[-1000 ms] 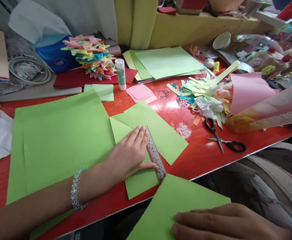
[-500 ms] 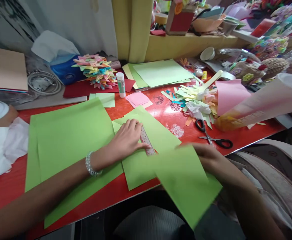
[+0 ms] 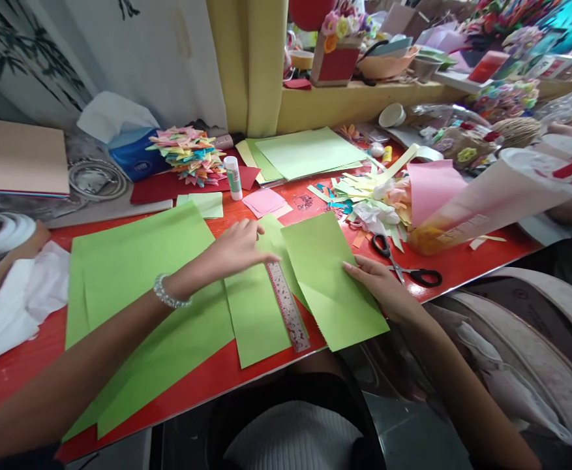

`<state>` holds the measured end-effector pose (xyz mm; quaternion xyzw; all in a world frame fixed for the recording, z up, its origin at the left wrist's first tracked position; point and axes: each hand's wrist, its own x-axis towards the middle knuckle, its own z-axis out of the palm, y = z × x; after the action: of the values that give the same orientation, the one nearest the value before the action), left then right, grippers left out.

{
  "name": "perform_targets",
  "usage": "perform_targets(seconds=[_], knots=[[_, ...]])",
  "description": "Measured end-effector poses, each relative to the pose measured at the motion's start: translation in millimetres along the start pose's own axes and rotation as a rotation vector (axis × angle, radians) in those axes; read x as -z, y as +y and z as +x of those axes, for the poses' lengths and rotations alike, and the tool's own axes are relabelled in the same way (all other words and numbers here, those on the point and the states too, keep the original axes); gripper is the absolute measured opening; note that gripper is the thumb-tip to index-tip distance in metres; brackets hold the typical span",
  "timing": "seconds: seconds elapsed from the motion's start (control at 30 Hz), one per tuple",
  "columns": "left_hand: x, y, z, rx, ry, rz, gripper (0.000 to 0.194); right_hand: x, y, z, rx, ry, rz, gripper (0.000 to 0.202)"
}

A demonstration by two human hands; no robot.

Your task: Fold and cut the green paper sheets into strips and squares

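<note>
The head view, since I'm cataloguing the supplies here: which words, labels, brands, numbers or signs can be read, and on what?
No text is sharp enough to quote.
Drink cup: pale lettering, too blurred.
Blue pack: small light mark, unreadable.
Glue stick: green and white label, print too small.
Ruler: printed pattern, no legible numbers.
Bag: small round red emblem, too faint to make out.

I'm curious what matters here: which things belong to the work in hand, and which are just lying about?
In use:
green sheet, held in the right hand
patterned ruler, beside the left hand

Seemingly just lying about:
glue stick
scissors
pink paper squares
drink cup
</note>
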<state>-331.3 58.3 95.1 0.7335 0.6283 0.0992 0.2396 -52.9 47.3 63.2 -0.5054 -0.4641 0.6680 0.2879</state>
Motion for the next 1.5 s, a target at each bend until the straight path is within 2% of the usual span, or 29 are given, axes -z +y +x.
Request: perform_targets(seconds=[0.13, 0.27, 0.33, 0.43, 0.47, 0.53, 0.63, 0.7, 0.8, 0.9, 0.97, 1.07, 1.13, 1.23, 1.37, 1.5], knots=[[-15.4, 4, -8, -0.116, -0.107, 0.206, 0.052, -3, 6, 2, 0.111, 0.06, -0.156, 0.036], [-16.0, 11, 0, -0.087, -0.166, 0.186, 0.048, -3, 15, 0, 0.251, 0.179, -0.352, 0.036], [-9.1, 11, 5, -0.043, -0.233, 0.033, 0.046, -2, 18, 0, 0.299, 0.228, -0.424, 0.036], [8.9, 0, 7, -0.046, -0.32, -0.415, 0.037, 0, 21, 0, 0.327, 0.25, -0.487, 0.037], [17.0, -6, 5, -0.056, -0.309, -0.547, 0.035, 0, 22, 1, 0.328, 0.25, -0.498, 0.037], [35.9, -21, -1, -0.036, -0.206, -0.666, 0.035, 0, 22, 1, 0.321, 0.246, -0.496, 0.038], [64.0, -49, -17, 0.032, -0.099, -0.588, 0.04, -2, 19, -2, 0.307, 0.2, -0.382, 0.036], [76.1, -69, -29, 0.076, -0.13, -0.486, 0.042, -3, 15, -5, 0.287, 0.177, -0.249, 0.034], [78.6, -96, -42, 0.188, -0.177, -0.261, 0.042, -7, 5, -5, 0.246, 0.17, -0.119, 0.032], [68.7, -112, -44, 0.292, -0.07, 0.018, 0.049, -20, -7, 3, 0.276, 0.093, -0.141, 0.035], [60.9, -110, -38, 0.287, 0.06, 0.137, 0.055, -34, -13, 11, 0.309, 0.032, -0.27, 0.038], [50.2, -91, -23, 0.102, 0.158, 0.183, 0.049, -60, -15, 20, 0.344, -0.015, -0.598, 0.043], [42.6, -74, -10, 0.013, 0.074, 0.134, 0.05, -74, -13, 23, 0.372, -0.023, -0.772, 0.046], [30.5, -58, 6, -0.032, -0.014, 0.115, 0.053, -83, -10, 24, 0.392, 0.006, -0.944, 0.051], [19.8, -52, 15, -0.045, -0.029, 0.087, 0.047, -83, -5, 26, 0.388, 0.069, -1.146, 0.057], [19.5, -49, 11, -0.061, -0.012, -0.008, 0.038, -85, -2, 25, 0.393, 0.096, -1.235, 0.061]])
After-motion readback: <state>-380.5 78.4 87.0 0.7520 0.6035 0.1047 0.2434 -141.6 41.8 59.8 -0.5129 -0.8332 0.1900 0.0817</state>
